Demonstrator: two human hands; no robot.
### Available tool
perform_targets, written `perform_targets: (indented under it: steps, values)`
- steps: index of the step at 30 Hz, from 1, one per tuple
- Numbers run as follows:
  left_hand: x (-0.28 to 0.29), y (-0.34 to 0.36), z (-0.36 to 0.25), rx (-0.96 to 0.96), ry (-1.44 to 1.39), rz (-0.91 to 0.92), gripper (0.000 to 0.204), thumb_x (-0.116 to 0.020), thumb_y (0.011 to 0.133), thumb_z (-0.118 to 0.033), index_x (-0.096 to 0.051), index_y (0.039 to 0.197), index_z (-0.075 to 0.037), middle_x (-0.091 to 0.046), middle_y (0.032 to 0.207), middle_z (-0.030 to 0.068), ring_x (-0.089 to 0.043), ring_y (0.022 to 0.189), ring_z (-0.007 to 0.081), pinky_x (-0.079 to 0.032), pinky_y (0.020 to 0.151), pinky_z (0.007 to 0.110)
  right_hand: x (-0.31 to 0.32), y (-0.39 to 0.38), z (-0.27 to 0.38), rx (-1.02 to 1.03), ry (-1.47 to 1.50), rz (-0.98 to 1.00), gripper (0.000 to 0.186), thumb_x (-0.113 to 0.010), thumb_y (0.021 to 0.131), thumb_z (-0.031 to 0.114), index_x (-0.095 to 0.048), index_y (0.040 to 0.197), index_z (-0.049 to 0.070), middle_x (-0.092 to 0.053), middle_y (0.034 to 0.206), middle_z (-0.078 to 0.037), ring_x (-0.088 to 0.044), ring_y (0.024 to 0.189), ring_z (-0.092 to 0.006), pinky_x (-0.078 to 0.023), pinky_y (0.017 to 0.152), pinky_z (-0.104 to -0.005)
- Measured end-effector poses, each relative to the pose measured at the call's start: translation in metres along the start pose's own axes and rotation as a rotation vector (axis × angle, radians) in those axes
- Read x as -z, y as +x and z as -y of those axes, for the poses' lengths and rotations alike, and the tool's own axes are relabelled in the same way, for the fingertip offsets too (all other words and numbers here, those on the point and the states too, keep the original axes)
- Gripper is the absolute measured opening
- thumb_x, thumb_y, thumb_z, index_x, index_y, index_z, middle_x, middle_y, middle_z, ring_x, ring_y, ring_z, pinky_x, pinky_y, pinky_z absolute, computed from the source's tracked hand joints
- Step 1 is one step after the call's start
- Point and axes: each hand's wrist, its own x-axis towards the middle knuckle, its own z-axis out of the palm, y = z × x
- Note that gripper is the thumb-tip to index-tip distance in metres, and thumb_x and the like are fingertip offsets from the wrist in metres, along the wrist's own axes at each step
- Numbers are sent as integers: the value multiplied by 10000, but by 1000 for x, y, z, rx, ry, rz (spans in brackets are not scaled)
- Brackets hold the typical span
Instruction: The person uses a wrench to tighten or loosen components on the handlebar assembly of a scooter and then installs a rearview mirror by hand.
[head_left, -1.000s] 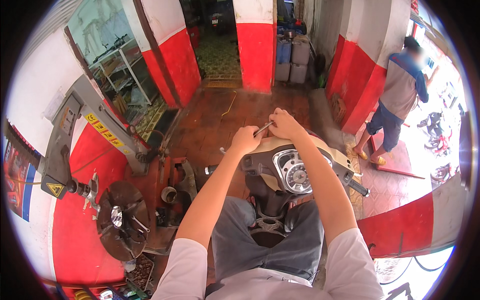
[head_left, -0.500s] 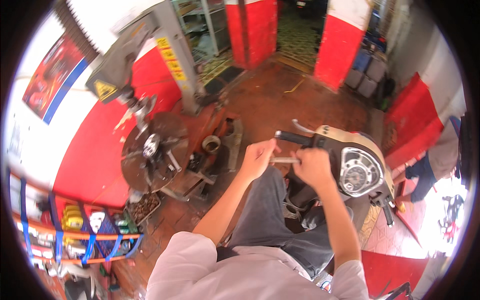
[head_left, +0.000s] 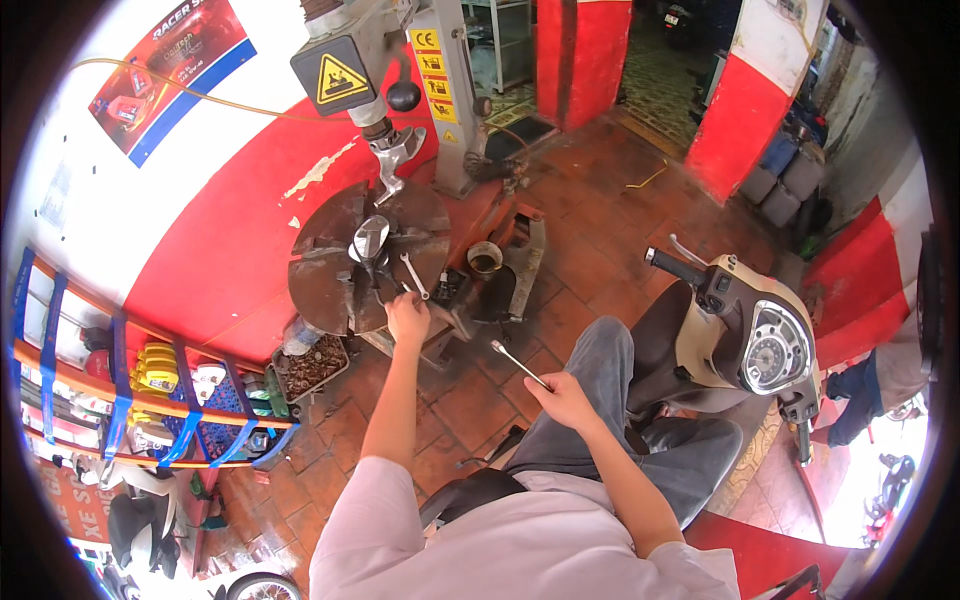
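Currently, two bare hands are well apart, with a round brown metal turntable [head_left: 318, 245] as the landmark. The left hand [head_left: 408, 320] reaches to the turntable's near right edge, close to the dark stem of a shiny, rounded mirror [head_left: 370, 238] lying near its middle; whether the fingers grip anything cannot be told from this angle. The right hand [head_left: 563, 402], to the right of the turntable and nearer the person, is closed around one end of a slim metal rod [head_left: 520, 365] — the free end points away and left, toward the turntable. A silver wrench [head_left: 414, 276] lies on the turntable's right side, just beyond the left hand. Over its far edge hangs a jointed metal arm [head_left: 398, 150]. Near its lower left sits a tray of small brown pieces [head_left: 312, 370]; farther left is a rack with orange rails and blue straps [head_left: 119, 395]. Well to the turntable's right — past the person's grey trousers [head_left: 600, 350] — stands a beige and brown scooter [head_left: 715, 325] with a round dial.
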Motion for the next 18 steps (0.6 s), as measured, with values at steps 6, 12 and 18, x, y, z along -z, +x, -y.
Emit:
perform_targets:
  steps: [6, 12, 18]
  values:
    - [-24, 57, 24, -26, 336, 282, 432, -764, 823, -235, -644, 1230, -151, -633, 1277, 80, -483, 1279, 351, -468, 984, 508, 0, -10, 13, -32, 60, -26, 485, -628, 1016, 315, -508, 663, 4, -366, 552, 23, -335, 559, -63, -296, 490, -328]
    - [-36, 69, 27, -55, 436, 314, 224, -639, 893, -148, -768, 1069, -197, -669, 1186, 75, -516, 1256, 330, -461, 982, 476, 8, -8, 2, -26, 46, -76, 484, -633, 1013, 322, -533, 675, -9, -346, 546, 13, -338, 558, -64, -305, 485, -332]
    - [-32, 75, 30, -61, 350, 325, 307, -754, 795, -117, -759, 1092, -191, -632, 1202, 104, -526, 1219, 342, -486, 978, 486, 27, -4, -6, -11, 162, -123, 490, -631, 1026, 324, -504, 660, 24, -364, 581, 60, -331, 586, -47, -286, 497, -312]
